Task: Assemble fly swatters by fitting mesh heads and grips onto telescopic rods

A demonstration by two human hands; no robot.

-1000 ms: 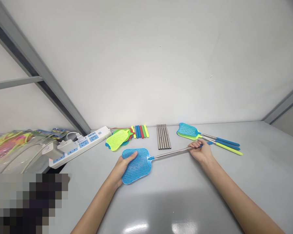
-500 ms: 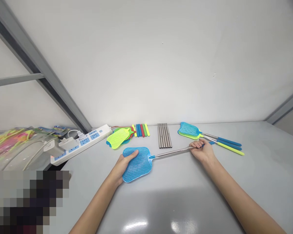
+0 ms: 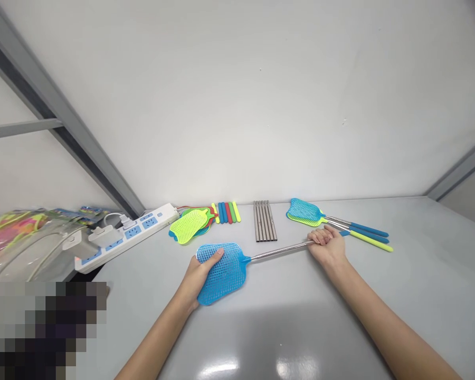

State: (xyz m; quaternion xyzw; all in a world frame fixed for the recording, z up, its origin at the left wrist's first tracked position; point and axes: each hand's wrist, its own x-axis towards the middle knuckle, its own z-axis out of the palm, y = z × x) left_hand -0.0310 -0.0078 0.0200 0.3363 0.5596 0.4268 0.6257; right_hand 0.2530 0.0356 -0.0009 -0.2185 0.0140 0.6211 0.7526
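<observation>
A blue fly swatter (image 3: pixel 227 274) with a metal rod lies across both hands, just over the grey table. My left hand (image 3: pixel 198 277) grips the left edge of its mesh head, thumb on top. My right hand (image 3: pixel 328 244) is wrapped round the far end of the rod, and a bit of blue handle shows past the fingers. Behind that hand lie blue and yellow-green swatters (image 3: pixel 306 209) with their handles (image 3: pixel 372 240) pointing right. Several bare metal rods (image 3: pixel 265 221) lie side by side behind the held swatter.
Loose swatter heads (image 3: pixel 189 226) in yellow-green, blue and red are piled at the back left, beside a row of coloured handle sleeves (image 3: pixel 226 212). A white power strip (image 3: pixel 130 237) with plugs stands left, near plastic-bagged items (image 3: pixel 19 237). The wall (image 3: pixel 261 105) borders the table behind.
The blue swatter's head has tilted slightly, its lower edge now nearer to me. Both hands keep their grip. The whole view has shifted a little.
</observation>
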